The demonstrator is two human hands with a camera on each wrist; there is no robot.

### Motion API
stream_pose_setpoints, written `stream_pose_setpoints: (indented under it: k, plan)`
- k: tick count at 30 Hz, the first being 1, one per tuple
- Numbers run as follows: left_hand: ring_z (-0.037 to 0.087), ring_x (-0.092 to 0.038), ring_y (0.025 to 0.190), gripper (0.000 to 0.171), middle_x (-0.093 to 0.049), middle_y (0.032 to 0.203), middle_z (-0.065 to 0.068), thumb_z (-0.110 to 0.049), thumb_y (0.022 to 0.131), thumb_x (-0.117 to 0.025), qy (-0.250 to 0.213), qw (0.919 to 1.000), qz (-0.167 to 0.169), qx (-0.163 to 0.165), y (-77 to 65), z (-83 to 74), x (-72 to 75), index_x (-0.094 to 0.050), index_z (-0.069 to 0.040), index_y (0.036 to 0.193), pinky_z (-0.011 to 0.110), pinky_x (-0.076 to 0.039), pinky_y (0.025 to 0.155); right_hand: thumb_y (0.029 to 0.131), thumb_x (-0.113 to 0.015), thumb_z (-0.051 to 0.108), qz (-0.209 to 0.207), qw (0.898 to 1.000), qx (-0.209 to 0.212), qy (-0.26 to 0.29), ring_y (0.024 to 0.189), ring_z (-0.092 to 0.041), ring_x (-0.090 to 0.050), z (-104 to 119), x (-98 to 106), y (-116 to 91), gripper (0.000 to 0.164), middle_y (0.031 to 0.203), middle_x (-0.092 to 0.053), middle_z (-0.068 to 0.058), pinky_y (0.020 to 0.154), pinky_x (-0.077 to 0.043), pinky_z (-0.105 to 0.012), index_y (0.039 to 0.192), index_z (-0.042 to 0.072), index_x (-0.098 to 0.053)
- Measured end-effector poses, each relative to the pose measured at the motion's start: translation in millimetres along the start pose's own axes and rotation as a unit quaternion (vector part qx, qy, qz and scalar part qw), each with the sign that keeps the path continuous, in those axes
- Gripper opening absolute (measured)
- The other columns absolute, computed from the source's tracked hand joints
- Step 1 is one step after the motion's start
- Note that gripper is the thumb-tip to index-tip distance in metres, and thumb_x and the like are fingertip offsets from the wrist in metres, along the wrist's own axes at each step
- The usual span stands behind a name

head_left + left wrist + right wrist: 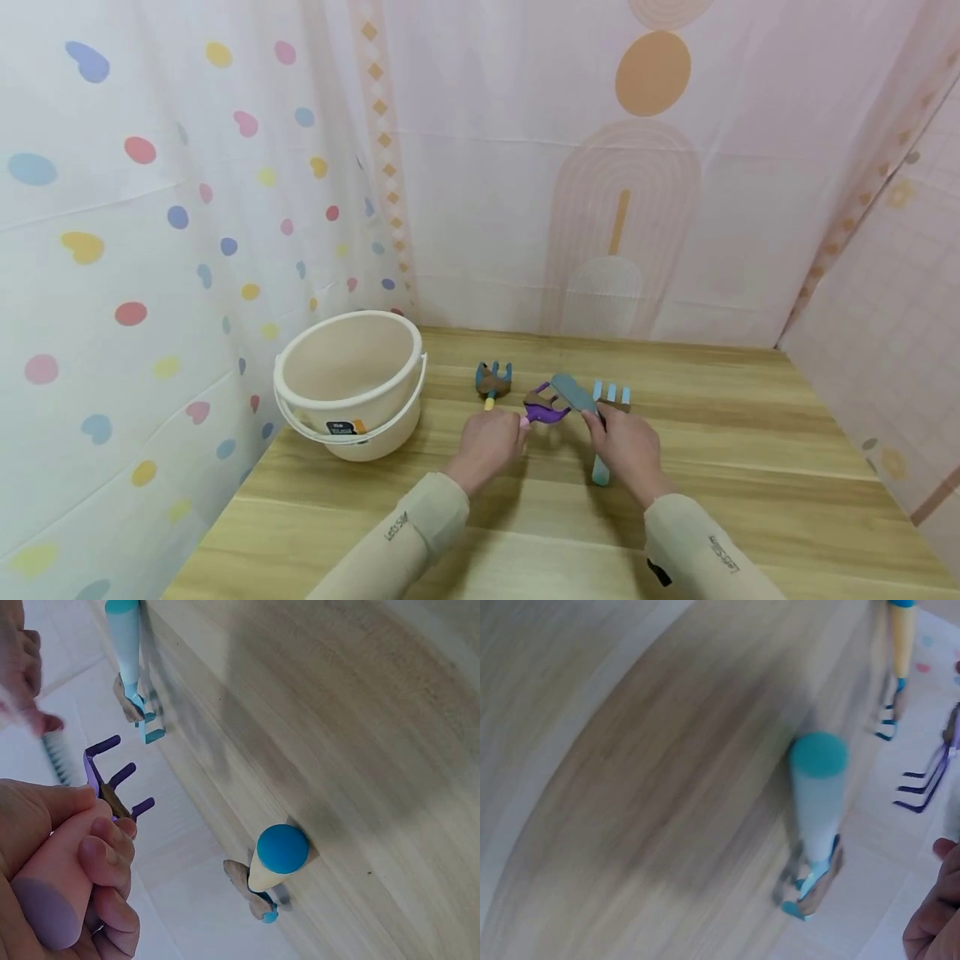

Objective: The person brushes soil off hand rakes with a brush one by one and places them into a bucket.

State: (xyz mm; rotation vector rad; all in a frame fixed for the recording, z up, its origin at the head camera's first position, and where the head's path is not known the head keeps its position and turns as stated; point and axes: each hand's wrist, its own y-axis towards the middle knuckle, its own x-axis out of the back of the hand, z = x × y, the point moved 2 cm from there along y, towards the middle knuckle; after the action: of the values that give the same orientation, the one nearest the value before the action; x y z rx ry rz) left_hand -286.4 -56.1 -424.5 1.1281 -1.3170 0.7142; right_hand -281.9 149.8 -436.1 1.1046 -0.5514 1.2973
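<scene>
My left hand grips the pink handle of a small purple hand rake, its fingers curled round it. A brown patch covers part of the rake's head, whose tines point away from me. In my right hand is a grey brush, pinched at its near end and held beside the purple rake head. Blurred bristles show on it in the left wrist view. Under the right hand, a light blue hand rake lies on the table, also with brown on its head.
A blue hand rake with a yellow handle and brown on its head lies beyond my left hand. To the left, a cream bucket stands with its handle down. Patterned curtains hang behind the wooden table.
</scene>
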Motion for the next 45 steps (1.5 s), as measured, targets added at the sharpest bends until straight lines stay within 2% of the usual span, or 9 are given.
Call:
stream_pose_setpoints:
  k: [3, 6, 9, 12, 20, 28, 34, 39, 45]
  plan:
    - [0.013, -0.045, 0.048, 0.05, -0.044, 0.052, -0.003, -0.032, 0.104, -0.049, -0.001, 1.0, 0.004, 0.001, 1.2, 0.5, 1.1, -0.045, -0.017, 0.056, 0.032, -0.041, 0.048, 0.1, -0.059, 0.034, -0.017, 0.998, 0.052, -0.007, 0.057, -0.019, -0.059, 10, -1, -2, 0.037, 0.081, -0.071, -0.01, 0.046, -0.045, -0.035, 0.116, 0.003, -0.07]
    - [0.013, -0.045, 0.048, 0.05, -0.045, 0.053, -0.002, -0.032, 0.104, -0.05, -0.004, 1.0, 0.005, 0.002, 1.1, 0.5, 1.6, -0.046, -0.017, 0.056, 0.032, -0.042, 0.048, 0.099, -0.061, 0.032, -0.031, 0.994, 0.092, -0.042, 0.053, -0.021, -0.059, 18, -6, -3, 0.034, 0.073, -0.068, -0.01, 0.044, -0.045, -0.037, 0.11, 0.003, -0.072]
    - [0.013, -0.045, 0.048, 0.049, -0.046, 0.054, -0.002, -0.033, 0.103, -0.051, -0.007, 0.9999, 0.011, 0.007, -0.9, -0.2, 0.1, -0.047, -0.016, 0.057, 0.032, -0.043, 0.048, 0.098, -0.062, 0.032, -0.028, 0.995, 0.07, -0.06, 0.048, -0.019, -0.053, 19, -10, -5, 0.028, 0.064, -0.06, -0.006, 0.042, -0.041, -0.037, 0.101, 0.006, -0.071]
    - [0.013, -0.045, 0.049, 0.048, -0.046, 0.056, -0.001, -0.033, 0.103, -0.051, 0.002, 0.9999, 0.012, 0.009, -3.3, -1.2, -3.0, -0.048, -0.016, 0.058, 0.032, -0.043, 0.047, 0.098, -0.062, 0.032, -0.011, 0.998, 0.038, -0.057, 0.049, -0.018, -0.051, 16, -13, -6, 0.024, 0.061, -0.056, -0.003, 0.043, -0.04, -0.037, 0.093, 0.009, -0.068]
    - [0.012, -0.044, 0.047, 0.046, -0.045, 0.054, -0.003, -0.033, 0.102, -0.053, 0.012, 0.9999, -0.01, 0.003, -5.3, -2.7, -6.5, -0.05, -0.017, 0.059, 0.03, -0.04, 0.046, 0.099, -0.058, 0.036, 0.019, 0.998, 0.003, -0.06, 0.054, -0.019, -0.053, 12, -14, -4, 0.027, 0.064, -0.057, -0.002, 0.045, -0.041, -0.037, 0.086, 0.013, -0.064]
    - [0.014, -0.047, 0.048, 0.046, -0.045, 0.053, -0.003, -0.032, 0.1, -0.055, 0.026, 0.9987, -0.044, -0.006, -8.3, -3.1, -7.6, -0.05, -0.018, 0.057, 0.032, -0.041, 0.045, 0.099, -0.059, 0.035, 0.013, 0.996, 0.004, -0.087, 0.056, -0.023, -0.057, 11, -14, -3, 0.028, 0.067, -0.061, -0.006, 0.045, -0.043, -0.038, 0.087, 0.01, -0.065]
    - [0.014, -0.047, 0.048, 0.047, -0.046, 0.053, -0.003, -0.032, 0.1, -0.056, 0.032, 0.9979, -0.056, -0.005, -10.0, -2.9, -8.8, -0.048, -0.018, 0.055, 0.032, -0.04, 0.045, 0.099, -0.059, 0.034, 0.0, 0.994, 0.013, -0.111, 0.057, -0.029, -0.06, 8, -15, -2, 0.028, 0.069, -0.063, -0.011, 0.045, -0.045, -0.041, 0.091, 0.008, -0.065]
    - [0.013, -0.046, 0.047, 0.047, -0.046, 0.053, -0.004, -0.032, 0.1, -0.056, 0.026, 0.9984, -0.051, -0.004, -11.6, -1.8, -9.9, -0.047, -0.019, 0.056, 0.031, -0.04, 0.045, 0.1, -0.057, 0.035, 0.005, 0.995, 0.003, -0.103, 0.058, -0.028, -0.061, 5, -14, 0, 0.03, 0.071, -0.064, -0.012, 0.044, -0.045, -0.039, 0.097, 0.007, -0.067]
    - [0.014, -0.048, 0.049, 0.044, -0.047, 0.055, -0.003, -0.032, 0.1, -0.057, 0.018, 0.9988, -0.046, -0.001, -9.9, -2.9, -6.2, -0.05, -0.018, 0.059, 0.031, -0.041, 0.046, 0.1, -0.057, 0.036, 0.003, 0.997, -0.024, -0.07, 0.052, -0.022, -0.051, 5, -6, 3, 0.03, 0.065, -0.058, -0.006, 0.044, -0.041, -0.036, 0.091, 0.008, -0.066]
